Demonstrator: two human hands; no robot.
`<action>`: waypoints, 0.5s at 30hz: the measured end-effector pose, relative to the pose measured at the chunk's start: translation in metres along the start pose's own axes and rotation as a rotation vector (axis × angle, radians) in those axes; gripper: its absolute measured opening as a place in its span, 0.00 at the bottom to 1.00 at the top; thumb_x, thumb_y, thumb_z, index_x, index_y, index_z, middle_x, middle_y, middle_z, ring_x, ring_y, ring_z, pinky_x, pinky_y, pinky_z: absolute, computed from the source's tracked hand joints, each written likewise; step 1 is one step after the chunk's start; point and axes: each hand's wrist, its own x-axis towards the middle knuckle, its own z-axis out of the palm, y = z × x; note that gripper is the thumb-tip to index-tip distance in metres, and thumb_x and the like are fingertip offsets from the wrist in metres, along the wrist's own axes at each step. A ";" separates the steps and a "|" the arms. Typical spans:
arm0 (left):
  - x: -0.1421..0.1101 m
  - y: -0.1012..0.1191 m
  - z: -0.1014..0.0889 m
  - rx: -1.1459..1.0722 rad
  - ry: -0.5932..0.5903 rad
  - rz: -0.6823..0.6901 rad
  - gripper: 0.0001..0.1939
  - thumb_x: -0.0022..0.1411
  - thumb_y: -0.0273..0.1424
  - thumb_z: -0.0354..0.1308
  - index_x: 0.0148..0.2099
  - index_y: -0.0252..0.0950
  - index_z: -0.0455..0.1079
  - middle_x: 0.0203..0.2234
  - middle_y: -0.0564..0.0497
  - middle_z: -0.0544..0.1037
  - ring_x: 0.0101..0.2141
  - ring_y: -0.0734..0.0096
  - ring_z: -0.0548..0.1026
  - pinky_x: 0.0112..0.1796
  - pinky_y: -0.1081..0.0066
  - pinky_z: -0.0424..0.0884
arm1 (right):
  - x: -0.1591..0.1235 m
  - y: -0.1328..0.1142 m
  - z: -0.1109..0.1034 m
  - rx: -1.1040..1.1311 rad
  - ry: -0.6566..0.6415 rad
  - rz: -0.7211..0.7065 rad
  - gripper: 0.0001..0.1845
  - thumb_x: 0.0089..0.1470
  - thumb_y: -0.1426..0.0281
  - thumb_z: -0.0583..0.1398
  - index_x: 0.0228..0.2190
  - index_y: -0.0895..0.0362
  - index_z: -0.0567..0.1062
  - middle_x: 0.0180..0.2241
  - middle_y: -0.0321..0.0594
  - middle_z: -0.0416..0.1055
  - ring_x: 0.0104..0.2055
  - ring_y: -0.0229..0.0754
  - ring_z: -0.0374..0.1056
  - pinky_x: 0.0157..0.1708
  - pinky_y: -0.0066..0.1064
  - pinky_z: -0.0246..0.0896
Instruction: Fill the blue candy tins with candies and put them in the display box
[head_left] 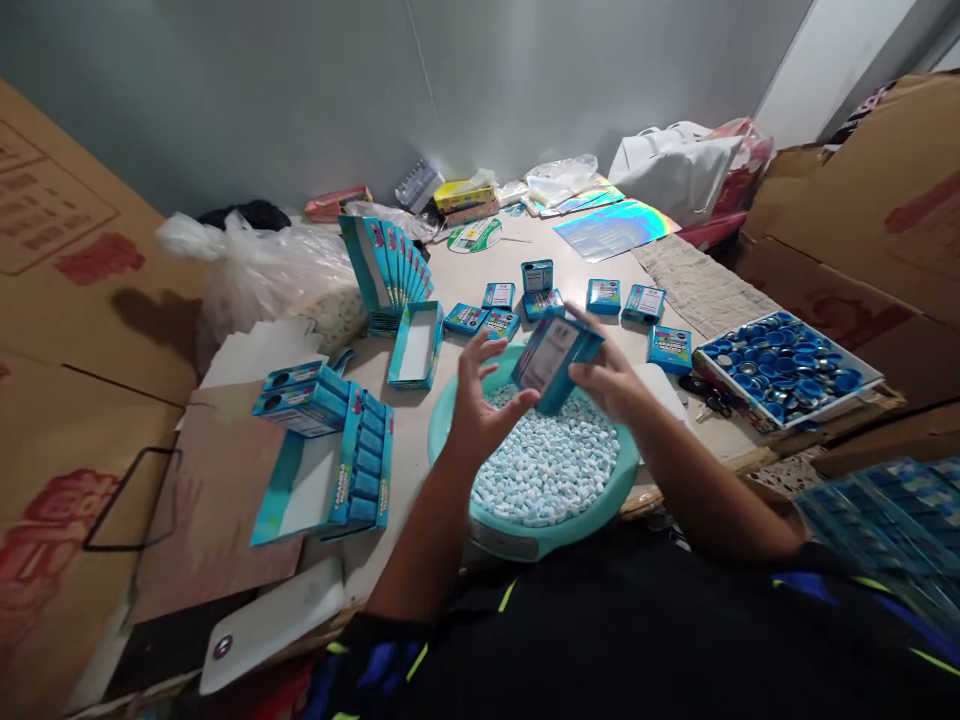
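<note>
A small blue carton (556,362) with a white label panel sits in my right hand (609,375), whose fingers wrap its right side. My left hand (484,400) is beside it above the basin, fingers spread, thumb reaching the carton's lower corner. Below both hands, a teal plastic basin (553,538) holds a heap of small blue-and-white candies (547,465). Several similar small cartons (537,277) lie on the table beyond the basin. To the left stand open display boxes (386,265) (324,475) packed with blue packets.
A tray of blue and silver bottle caps (787,370) lies on the table's right side, with keys (712,403) near it. Cardboard sheets (75,200) flank the table. A plastic bag (277,270), holographic sheets (615,228) and a white bag (675,170) lie along the back.
</note>
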 end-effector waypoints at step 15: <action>0.009 -0.036 -0.010 -0.106 0.190 -0.463 0.28 0.45 0.43 0.76 0.44 0.35 0.74 0.35 0.48 0.79 0.35 0.65 0.78 0.39 0.68 0.77 | -0.001 0.023 0.032 -1.037 -0.415 0.615 0.30 0.70 0.54 0.52 0.64 0.57 0.70 0.63 0.57 0.72 0.64 0.61 0.69 0.61 0.47 0.66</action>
